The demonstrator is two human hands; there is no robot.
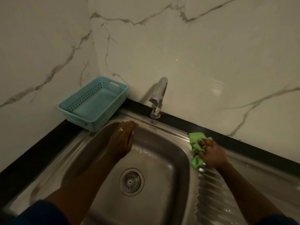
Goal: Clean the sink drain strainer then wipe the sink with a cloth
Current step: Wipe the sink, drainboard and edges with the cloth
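Observation:
A stainless steel sink fills the middle of the view. Its round metal drain strainer sits in the basin floor, uncovered. My right hand grips a crumpled green cloth on the sink's right rim, where the ribbed drainboard begins. My left hand, with a ring on one finger, reaches over the basin with straight fingers touching the far rim. It holds nothing.
A chrome faucet stands at the back of the sink against the marble wall. A light blue perforated plastic basket sits in the left corner on the black counter edge. The ribbed drainboard extends to the right.

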